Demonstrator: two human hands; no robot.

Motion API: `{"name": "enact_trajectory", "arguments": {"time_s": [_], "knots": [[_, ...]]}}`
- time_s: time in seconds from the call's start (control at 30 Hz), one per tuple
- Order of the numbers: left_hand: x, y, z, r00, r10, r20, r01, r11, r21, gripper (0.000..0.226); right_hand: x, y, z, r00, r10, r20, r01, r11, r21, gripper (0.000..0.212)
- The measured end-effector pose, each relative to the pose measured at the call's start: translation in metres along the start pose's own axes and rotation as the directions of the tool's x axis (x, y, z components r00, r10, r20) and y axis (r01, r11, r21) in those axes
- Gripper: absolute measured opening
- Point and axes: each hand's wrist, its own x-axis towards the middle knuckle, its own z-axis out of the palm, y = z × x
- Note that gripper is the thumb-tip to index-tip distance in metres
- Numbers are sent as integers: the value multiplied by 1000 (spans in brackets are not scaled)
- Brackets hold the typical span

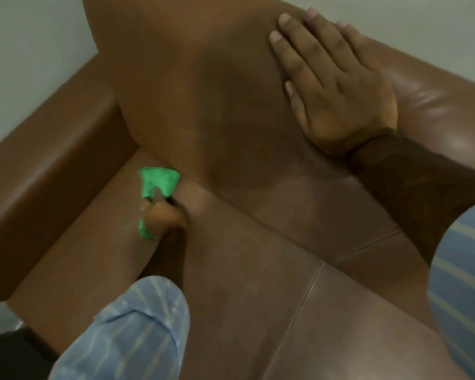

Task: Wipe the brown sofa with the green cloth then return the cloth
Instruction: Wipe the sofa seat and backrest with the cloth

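- A brown, smooth leather-look sofa (231,111) fills most of the frame, its tall back cushion rising through the upper centre and its seat running from the centre down to the lower right.
- One rounded armrest (52,149) slants across the left of the frame; the other (436,105) shows glossy highlights at the upper right.
- Thin seams (307,292) cross the seat panels in the lower centre and right.
- The left hand (163,216), left of centre in the frame, is closed in a fist around a bright green, crumpled cloth (158,181).
- The cloth sticks out above the fist and a small part shows below it, and it presses into the crease where the seat meets the back cushion, near the left armrest.
- The right hand (332,86), in the upper right of the frame, lies flat and open on the back cushion, fingers spread and pointing to the upper left, holding nothing.
- A dark cuff (412,171) covers the right wrist and forearm.
- Light blue striped sleeves show at the bottom centre (132,330) and at the right edge (466,283) of the frame.
- A pale, plain wall (33,37) stands behind the sofa at the upper left and upper right.
- The left hand and cloth are slightly blurred.
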Motion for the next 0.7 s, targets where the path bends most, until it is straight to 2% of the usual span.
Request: {"name": "enact_trajectory", "arguments": {"time_s": [0.07, 0.13, 0.17, 0.2, 0.23, 0.27, 0.3, 0.33, 0.37, 0.4, 0.43, 0.47, 0.5, 0.53, 0.57, 0.6, 0.7], "knots": [[-37, 15, 19, 975, 199, 99, -210, 969, 126, 50, 0, 1, 0, 1000, 4, -19, -4, 1000, -5, 55], [-66, 8, 32, 908, 366, 203, -409, 878, 250, 52, 1, 2, 0, 999, 2, -32, -3, 1000, -3, 55], [-73, -3, 31, 851, 441, 284, -512, 818, 263, 54, 2, 3, 0, 999, -1, -35, 1, 1000, -3, 55], [-74, -15, 26, 771, 531, 352, -622, 746, 237, 52, 3, 3, -1, 999, -1, -35, 1, 1000, -6, 55], [-67, -27, 16, 661, 633, 404, -739, 644, 201, 48, 3, 4, -2, 999, 2, -34, -3, 1000, -9, 55], [-54, -42, 5, 502, 722, 476, -856, 492, 157, 45, 3, 4, -2, 999, 5, -32, -5, 1000, -10, 55], [-33, -52, -5, 340, 745, 574, -931, 352, 95, 46, 2, 3, -2, 1000, 4, -31, -5, 1000, -11, 55], [-8, -60, -12, 222, 756, 617, -970, 235, 61, 48, 2, 3, -1, 999, 1, -32, -2, 1000, -10, 55], [13, -57, -17, 223, 745, 629, -969, 242, 57, 46, 2, 3, -1, 999, -1, -34, 0, 1000, -9, 55], [39, -56, -19, 334, 734, 591, -933, 345, 99, 40, 3, 3, 0, 999, -1, -38, 1, 1000, -7, 55], [59, -56, -20, 500, 692, 521, -849, 509, 139, 37, 3, 3, 0, 999, 2, -44, -2, 1000, -5, 54], [78, -59, -18, 660, 588, 469, -729, 653, 207, 40, 3, 3, 1, 999, 6, -51, -6, 1000, -6, 54], [89, -62, -16, 803, 442, 401, -563, 783, 264, 45, 2, 2, 1, 998, 8, -57, -9, 1000, -7, 54], [90, -65, -16, 907, 271, 322, -367, 883, 291, 52, 2, 2, 2, 998, 7, -57, -8, 1000, -7, 54], [84, -64, -16, 957, 153, 246, -226, 926, 303, 58, 2, 1, 3, 998, 3, -56, -3, 1000, -5, 54], [68, -61, -16, 970, 150, 190, -211, 910, 358, 62, 2, 0, 3, 998, 0, -55, -1, 1000, -4, 54], [-14, -46, -9, 925, 320, 205, -376, 847, 376, 61, 2, -1, 0, 999, 4, -54, -4, 1000, -1, 55]]}}
